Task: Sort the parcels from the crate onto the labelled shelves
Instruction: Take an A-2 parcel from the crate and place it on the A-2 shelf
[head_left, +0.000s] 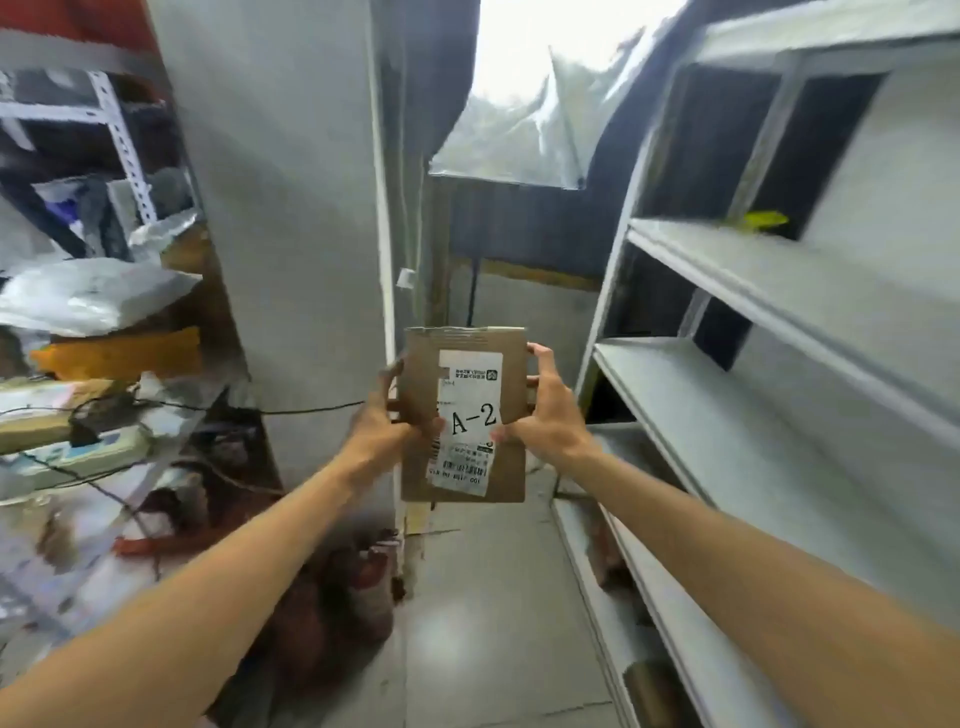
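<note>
1. Closest in: both arms stretched out. The left hand (382, 421) and the right hand (545, 415) each grip a side edge of the parcel (511, 384), fingers curled round the cardboard, thumbs on the front.
2. The parcel is a flat brown cardboard thing held upright in mid-air, in the aisle, not on any shelf yet. Its white label (470, 415) reads A-2. No crate in shot.
3. Just to the right are the grey shelves (727, 395), mostly bare boards. I can't spot any shelf tags from here, so the big risk imo is dropping it on the wrong level by guessing instead of finding the A-2 marker.
4. Other risk: it's pinched by the edges only, so letting go with one hand to reach could let it tip or slip to the floor.
5. Left side, further off, is a cluttered rack (130, 156) with white poly bags (88, 296) and cables.
6. Far back: a yellow-green item (763, 219) on an upper shelf, too blurry to identify.
</note>
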